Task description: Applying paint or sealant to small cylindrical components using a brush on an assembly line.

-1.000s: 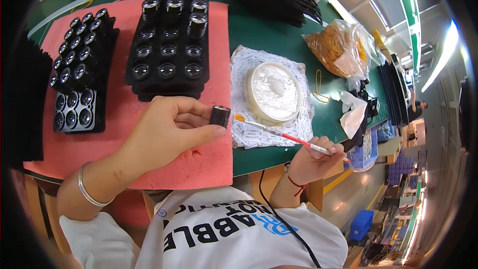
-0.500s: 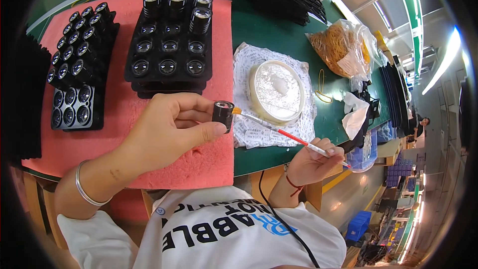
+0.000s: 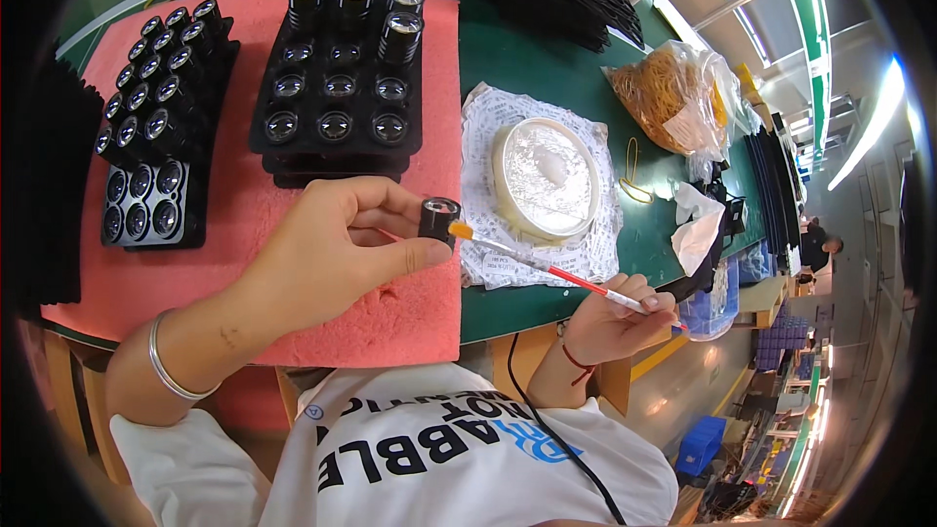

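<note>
Between thumb and fingers my left hand [image 3: 342, 229] pinches a small black cylinder [image 3: 438, 219] with a shiny open top, above the front of the pink foam mat [image 3: 410, 322]. My right hand [image 3: 622, 317] grips the red and white handle of a thin paintbrush [image 3: 576, 279]. The yellowish bristles are at the right side of the cylinder, seemingly touching it. Beyond my hands, a black tray [image 3: 337, 151] holds several lens-topped cylinders, some standing taller at the back. Right of the mat, a round white tub [image 3: 501, 181] of glossy whitish substance rests on a printed paper sheet [image 3: 478, 117].
A second black tray [image 3: 195, 220] with more cylinders lies at left, beside a dark ridged stack [image 3: 59, 185]. A clear bag of rubber bands [image 3: 673, 93], one loose band [image 3: 632, 176] and a crumpled tissue [image 3: 695, 234] lie to the right. Another person [image 3: 816, 246] is far off.
The brush tip has shifted slightly against the cylinder's side, showing more of its bristles. The cylinder stays in my left hand, nearly in place.
</note>
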A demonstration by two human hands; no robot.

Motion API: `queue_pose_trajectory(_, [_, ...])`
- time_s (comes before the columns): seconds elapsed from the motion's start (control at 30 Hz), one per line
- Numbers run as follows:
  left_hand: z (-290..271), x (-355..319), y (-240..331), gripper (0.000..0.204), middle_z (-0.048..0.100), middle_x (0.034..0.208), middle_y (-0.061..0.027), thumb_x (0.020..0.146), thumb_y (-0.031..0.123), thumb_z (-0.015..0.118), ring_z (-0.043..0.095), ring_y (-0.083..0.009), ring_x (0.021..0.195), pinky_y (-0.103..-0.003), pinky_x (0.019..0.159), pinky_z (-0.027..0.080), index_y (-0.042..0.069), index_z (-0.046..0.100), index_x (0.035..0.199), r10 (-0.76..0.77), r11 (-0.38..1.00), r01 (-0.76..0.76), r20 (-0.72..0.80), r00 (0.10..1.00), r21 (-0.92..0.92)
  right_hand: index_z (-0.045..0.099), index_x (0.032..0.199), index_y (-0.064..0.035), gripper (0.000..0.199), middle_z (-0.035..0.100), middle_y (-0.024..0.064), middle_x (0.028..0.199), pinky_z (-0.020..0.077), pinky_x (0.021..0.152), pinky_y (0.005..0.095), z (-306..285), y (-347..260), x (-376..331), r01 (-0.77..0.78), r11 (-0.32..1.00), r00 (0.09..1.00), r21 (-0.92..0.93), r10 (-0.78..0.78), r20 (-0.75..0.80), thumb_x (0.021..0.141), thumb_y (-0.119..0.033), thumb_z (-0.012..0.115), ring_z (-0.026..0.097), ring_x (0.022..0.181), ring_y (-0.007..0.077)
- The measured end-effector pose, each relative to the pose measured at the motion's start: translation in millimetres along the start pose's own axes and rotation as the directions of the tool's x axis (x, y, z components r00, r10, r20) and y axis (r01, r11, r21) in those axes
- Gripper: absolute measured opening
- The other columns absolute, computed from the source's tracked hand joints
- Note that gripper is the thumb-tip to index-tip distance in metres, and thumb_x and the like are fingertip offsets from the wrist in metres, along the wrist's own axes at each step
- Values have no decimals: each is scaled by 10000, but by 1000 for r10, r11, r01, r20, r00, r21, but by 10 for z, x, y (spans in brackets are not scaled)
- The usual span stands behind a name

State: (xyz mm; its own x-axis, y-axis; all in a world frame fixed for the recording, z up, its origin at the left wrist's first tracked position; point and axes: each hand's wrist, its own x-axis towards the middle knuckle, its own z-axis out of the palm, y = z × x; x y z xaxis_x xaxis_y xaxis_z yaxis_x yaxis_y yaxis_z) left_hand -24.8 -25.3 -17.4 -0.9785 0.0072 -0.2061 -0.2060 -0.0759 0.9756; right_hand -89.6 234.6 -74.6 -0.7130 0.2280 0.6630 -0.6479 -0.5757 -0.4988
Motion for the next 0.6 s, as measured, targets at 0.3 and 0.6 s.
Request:
queue_pose_trajectory(0.3, [13, -12, -2, 251, 608, 823, -60, 748, 93, 666, 542, -67, 684, -199, 593, 461, -32, 571, 944, -24, 998, 26, 33, 999, -60, 444, 771, -72, 273, 411, -2, 579, 255, 495, 224, 8, 0, -1, 21, 985, 1000, -168, -18, 23, 934, -281, 379, 342, 514, 81])
queue_pose_trajectory(0.6, [12, -25, 42, 229, 603, 774, -57, 769, 100, 645, 538, -58, 626, -191, 529, 449, -39, 570, 935, -40, 984, 45, 34, 999, -170, 432, 835, -74, 223, 466, -4, 677, 281, 557, 233, 17, -30, 19, -51, 996, 997, 77, 55, -49, 923, -276, 398, 355, 582, 97])
